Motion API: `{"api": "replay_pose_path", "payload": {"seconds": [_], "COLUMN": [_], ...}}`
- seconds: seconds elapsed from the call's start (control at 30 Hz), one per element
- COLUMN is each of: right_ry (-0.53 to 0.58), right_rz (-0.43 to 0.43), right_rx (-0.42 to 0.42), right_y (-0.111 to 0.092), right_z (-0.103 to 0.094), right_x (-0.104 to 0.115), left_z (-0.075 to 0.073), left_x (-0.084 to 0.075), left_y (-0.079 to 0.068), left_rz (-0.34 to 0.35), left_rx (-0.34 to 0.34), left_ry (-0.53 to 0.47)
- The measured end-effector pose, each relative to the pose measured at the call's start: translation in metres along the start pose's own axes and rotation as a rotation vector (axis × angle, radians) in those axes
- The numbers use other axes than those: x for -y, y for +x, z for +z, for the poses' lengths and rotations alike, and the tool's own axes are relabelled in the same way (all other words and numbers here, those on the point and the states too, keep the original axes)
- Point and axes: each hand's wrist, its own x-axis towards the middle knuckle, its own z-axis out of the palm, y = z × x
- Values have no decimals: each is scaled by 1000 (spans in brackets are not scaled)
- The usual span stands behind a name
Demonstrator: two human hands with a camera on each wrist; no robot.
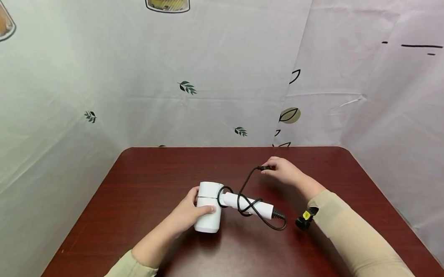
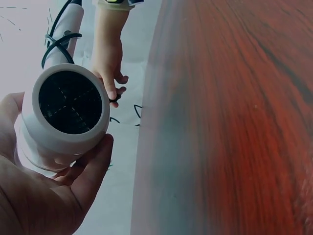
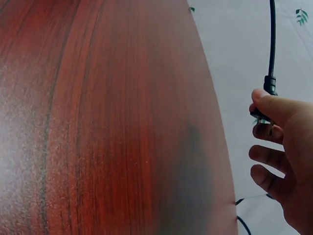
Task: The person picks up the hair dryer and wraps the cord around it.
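Observation:
A white hair dryer is held above the table by my left hand, which grips its barrel with the thumb across the near side. In the left wrist view the dryer's dark round grille faces the camera, and fingers curl under the barrel. The handle points right, with its black cord looped loosely around it. From the loops the cord rises to my right hand. There, thumb and forefinger pinch the black plug, its metal prongs showing, while the other fingers are loosely bent.
The dark red wooden table has rounded far corners. White sheeting with printed leaves hangs behind it and along both sides. A black camera strap sits on each beige sleeve.

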Motion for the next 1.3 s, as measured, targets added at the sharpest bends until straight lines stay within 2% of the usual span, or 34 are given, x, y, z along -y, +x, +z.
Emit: {"api": "replay_pose_path", "payload": {"seconds": [0.17, 0.47, 0.63, 0.83, 1.07, 1.3], "right_ry": [2, -22, -15, -24, -52, -83], "right_rz": [52, 85, 72, -33, 44, 3], "right_rx": [16, 90, 122, 123, 131, 213], "right_y": [1, -6, -13, -24, -33, -46], "right_z": [4, 12, 14, 20, 29, 37], "right_x": [-3, -1, 4, 5, 15, 32], "left_z": [2, 5, 5, 6, 6, 5], "left_x": [0, -2, -4, -4, -5, -3], "left_y": [1, 6, 8, 10, 11, 14], "left_rz": [-10, -64, -75, -104, -109, -106], "left_rx": [-26, -108, -148, -168, -186, -236], "left_ry": [2, -84, -123, -166, -211, -266]}}
